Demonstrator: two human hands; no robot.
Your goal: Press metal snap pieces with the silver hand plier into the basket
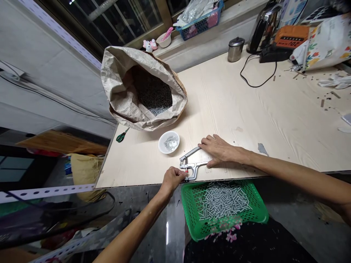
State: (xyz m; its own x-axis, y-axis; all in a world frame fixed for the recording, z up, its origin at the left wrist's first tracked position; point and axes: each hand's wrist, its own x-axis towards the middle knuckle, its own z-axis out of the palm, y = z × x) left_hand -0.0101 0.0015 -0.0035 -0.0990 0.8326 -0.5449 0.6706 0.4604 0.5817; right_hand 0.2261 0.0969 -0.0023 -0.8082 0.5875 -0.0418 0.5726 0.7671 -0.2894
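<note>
Lying between left hand (172,179) and right hand (218,149), silver pliers (194,166), right grasping handles (193,151), left at nose (187,178), its hold unclear.

Left hand (172,179) pinches; right hand (218,150), palm down, spreads in a wide grip.

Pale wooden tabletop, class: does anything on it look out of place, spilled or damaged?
Yes. Small, thin brown strips lie strewn on the tabletop at far right, near the white floral-patterned bag, like uncleared debris. Right of the right hand, a jagged grey patch interrupts the pale surface; scrap or damage, I cannot tell.
</note>
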